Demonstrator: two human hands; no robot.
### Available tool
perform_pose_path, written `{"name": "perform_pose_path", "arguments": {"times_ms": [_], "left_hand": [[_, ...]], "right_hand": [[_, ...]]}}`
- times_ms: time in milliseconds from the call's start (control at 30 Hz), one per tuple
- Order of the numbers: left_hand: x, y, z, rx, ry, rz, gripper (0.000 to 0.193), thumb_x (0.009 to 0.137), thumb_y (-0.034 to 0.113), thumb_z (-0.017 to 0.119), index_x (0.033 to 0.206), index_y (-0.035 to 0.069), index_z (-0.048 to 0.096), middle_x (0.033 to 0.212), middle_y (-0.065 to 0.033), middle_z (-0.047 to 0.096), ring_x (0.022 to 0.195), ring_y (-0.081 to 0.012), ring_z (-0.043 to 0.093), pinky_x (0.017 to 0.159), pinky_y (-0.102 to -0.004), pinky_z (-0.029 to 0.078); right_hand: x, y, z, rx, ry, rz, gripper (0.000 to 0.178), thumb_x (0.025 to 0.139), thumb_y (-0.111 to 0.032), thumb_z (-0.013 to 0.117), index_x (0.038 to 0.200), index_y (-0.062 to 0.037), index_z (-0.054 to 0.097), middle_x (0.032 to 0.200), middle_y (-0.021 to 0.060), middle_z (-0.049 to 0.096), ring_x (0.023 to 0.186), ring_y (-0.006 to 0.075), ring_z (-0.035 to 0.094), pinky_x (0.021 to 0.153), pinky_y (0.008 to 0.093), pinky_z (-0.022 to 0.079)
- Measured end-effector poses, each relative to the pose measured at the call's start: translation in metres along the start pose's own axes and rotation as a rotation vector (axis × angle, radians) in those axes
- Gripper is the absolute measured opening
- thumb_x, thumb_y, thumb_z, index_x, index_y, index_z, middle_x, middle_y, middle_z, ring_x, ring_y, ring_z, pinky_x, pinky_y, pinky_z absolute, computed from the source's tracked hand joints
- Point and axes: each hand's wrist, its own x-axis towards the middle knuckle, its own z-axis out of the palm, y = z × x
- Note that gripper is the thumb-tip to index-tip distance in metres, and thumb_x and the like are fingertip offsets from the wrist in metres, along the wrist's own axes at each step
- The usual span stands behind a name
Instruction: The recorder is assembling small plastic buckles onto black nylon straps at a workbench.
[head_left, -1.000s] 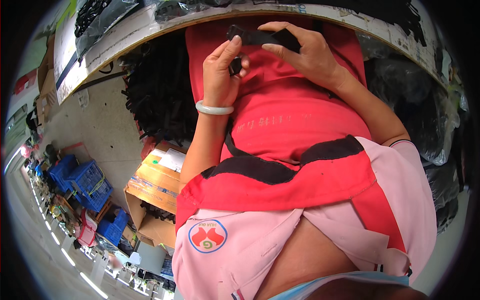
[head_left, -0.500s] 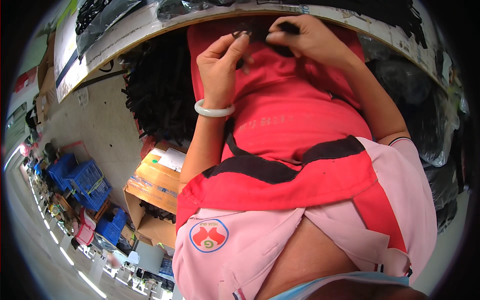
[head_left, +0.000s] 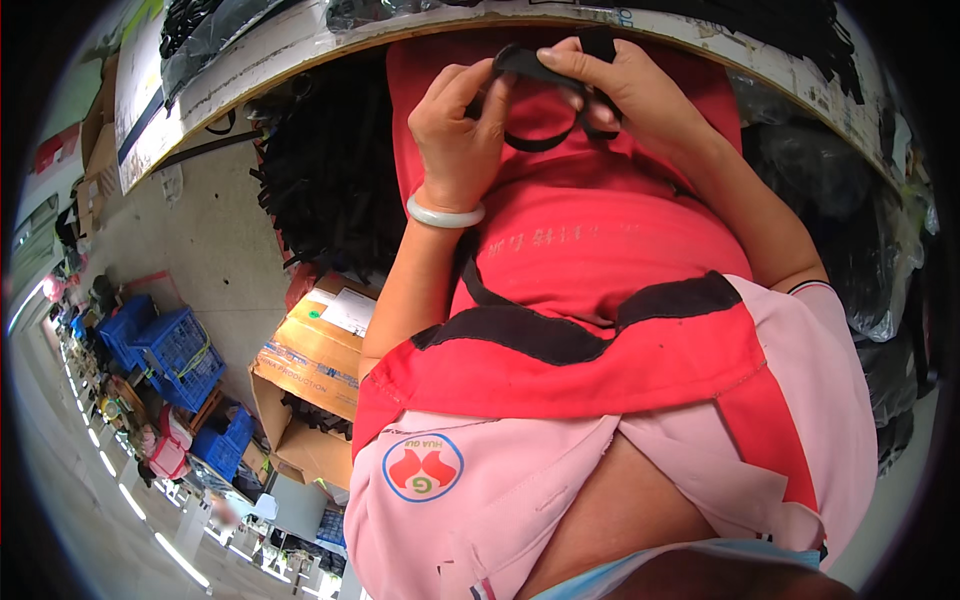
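Both hands are raised over the red apron (head_left: 600, 235) near the table's edge, with a black fabric strap (head_left: 532, 66) between them. My left hand (head_left: 455, 125) pinches one end between thumb and fingers; a pale bangle (head_left: 445, 214) circles that wrist. My right hand (head_left: 645, 92) grips the strap farther along, its thumb lying on top. Part of the strap hangs below the fingers in a loose curve, and another piece sticks up above the right hand. Fingers hide some of the strap.
The table (head_left: 270, 85) curves across the far side, with black goods in plastic at its back. A heap of black strips (head_left: 320, 190) lies below it at left, beside an open cardboard box (head_left: 310, 345). Blue crates (head_left: 180, 355) stand farther left; dark plastic bags (head_left: 830, 200) are at right.
The black strap now stretches between both hands, with a loop hanging below. My right hand has turned its thumb onto the strap. The left hand has shifted slightly right and down.
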Motion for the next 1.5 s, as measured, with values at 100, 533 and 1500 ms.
{"name": "perform_pose_path", "arguments": {"times_ms": [100,533,1500], "left_hand": [[0.0,-0.005,0.0,0.09,0.003,0.059,0.013,0.081,0.001,0.07,0.094,-0.001,0.068,0.065,-0.0045,0.056,0.055,-0.0081,0.05,0.049,-0.0234,0.039],[-0.006,-0.005,0.003,0.109,0.008,0.05,0.016,0.079,0.0,0.069,0.094,0.004,0.069,0.072,-0.0076,0.06,0.057,-0.0173,0.057,0.052,-0.0266,0.044],[0.001,0.0,-0.006,-0.601,0.003,-0.584,0.02,0.09,0.011,0.065,0.099,-0.006,0.067,0.077,-0.0094,0.068,0.055,-0.0113,0.059,0.044,-0.0201,0.044]], "right_hand": [[0.003,0.003,0.006,0.055,0.056,-0.024,0.025,0.09,-0.031,0.063,0.086,-0.0069,0.064,0.061,-0.0008,0.055,0.043,0.0039,0.043,0.039,0.0201,0.031],[0.008,0.017,0.006,0.191,0.038,-0.004,0.025,0.091,-0.032,0.064,0.089,-0.0073,0.063,0.065,-0.0022,0.056,0.045,0.0026,0.042,0.041,0.0186,0.03],[-0.001,0.0,0.001,-0.492,0.054,-0.185,0.029,0.087,-0.028,0.066,0.07,-0.0063,0.058,0.057,-0.006,0.046,0.054,0.0043,0.043,0.05,0.0221,0.034]]}}
